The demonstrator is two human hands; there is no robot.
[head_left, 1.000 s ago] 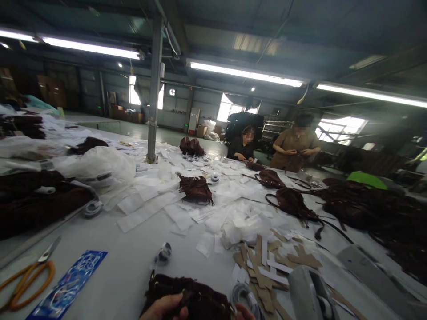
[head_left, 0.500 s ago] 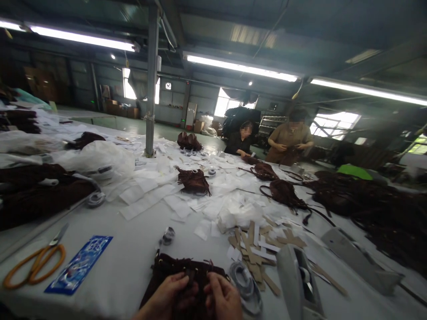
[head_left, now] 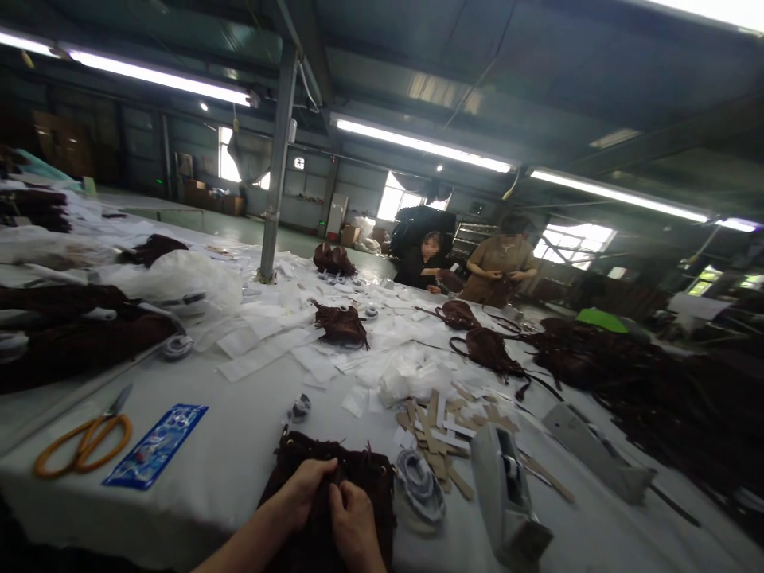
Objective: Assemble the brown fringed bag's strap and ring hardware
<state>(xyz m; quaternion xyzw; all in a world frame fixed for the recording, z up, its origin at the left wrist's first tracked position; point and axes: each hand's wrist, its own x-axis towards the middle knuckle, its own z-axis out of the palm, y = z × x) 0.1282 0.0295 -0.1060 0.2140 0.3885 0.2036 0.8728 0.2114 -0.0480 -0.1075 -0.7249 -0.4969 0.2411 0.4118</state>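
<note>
Close to the near edge of the counter [head_left: 227, 446], a brown bag [head_left: 376, 477] with fringe lies under both hands. The left hand [head_left: 307, 487] and right hand [head_left: 352, 517] meet at its top, fingers closed and pinching the fabric. A tape roll [head_left: 421, 493] lies just right; orange scissors [head_left: 83, 442] sit well left.
</note>
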